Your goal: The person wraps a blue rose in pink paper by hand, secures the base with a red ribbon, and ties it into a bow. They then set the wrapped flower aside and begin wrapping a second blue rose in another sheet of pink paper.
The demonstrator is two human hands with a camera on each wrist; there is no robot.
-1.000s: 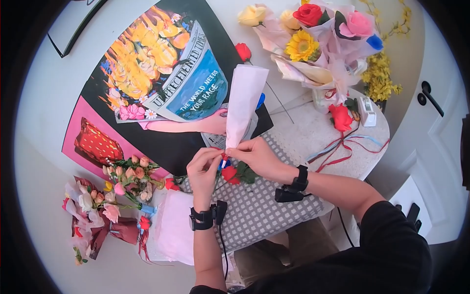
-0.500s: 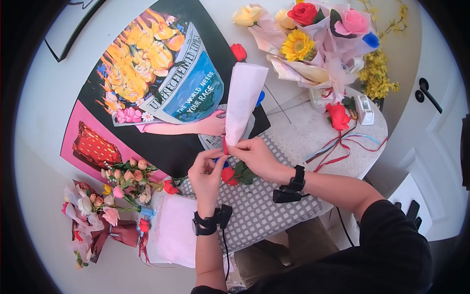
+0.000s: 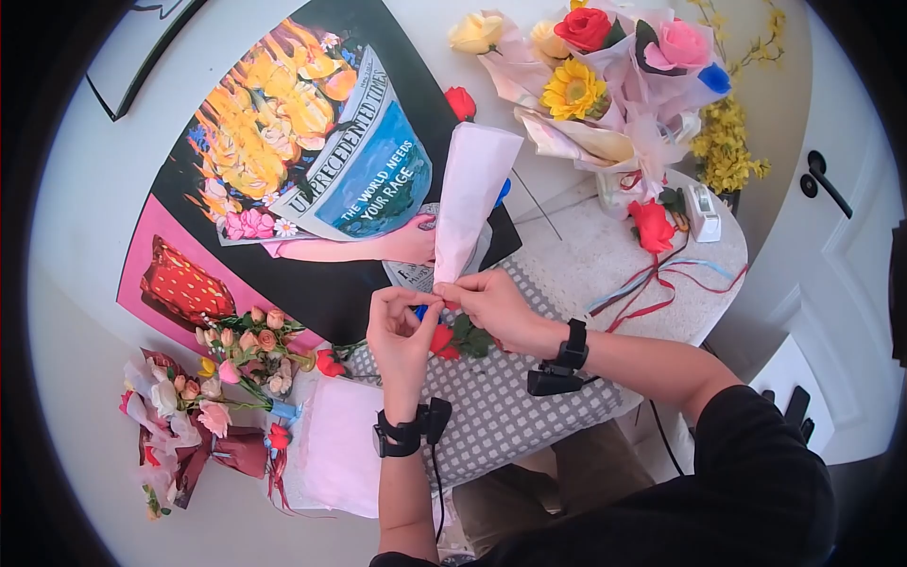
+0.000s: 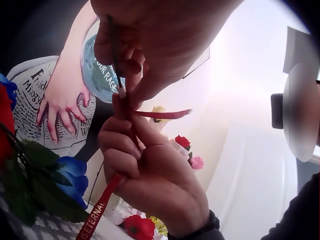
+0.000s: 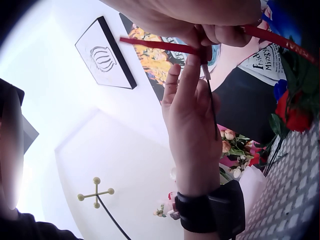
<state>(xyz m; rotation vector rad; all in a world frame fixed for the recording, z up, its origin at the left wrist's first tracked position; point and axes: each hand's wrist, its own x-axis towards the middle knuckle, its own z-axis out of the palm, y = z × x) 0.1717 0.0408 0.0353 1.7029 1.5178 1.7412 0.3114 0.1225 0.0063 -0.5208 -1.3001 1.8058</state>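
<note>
A pink wrapping-paper cone stands with its wide end up, narrowing to the hands. Red ribbon with printed letters goes round its narrow base; one short loose end juts out, and the longer part trails from the right hand's curled fingers. My left hand pinches the ribbon with thumb and fingertips at the base. Beside it, my right hand grips the ribbon and base, fingertips nearly meeting the left's. A thin dark stem with a white end piece comes out below the cone. Whatever the cone wraps is hidden.
Red roses with leaves lie on a checked grey cloth below the hands. Pink paper lies at left, near bouquets. Behind are a wrapped bouquet, a tape dispenser, loose ribbons and a poster.
The left fingers have closed in to the right fingertips at the cone's base, drawing the ribbon around it. The white stem end seen earlier is now covered, and the cone's top tilts slightly right.
</note>
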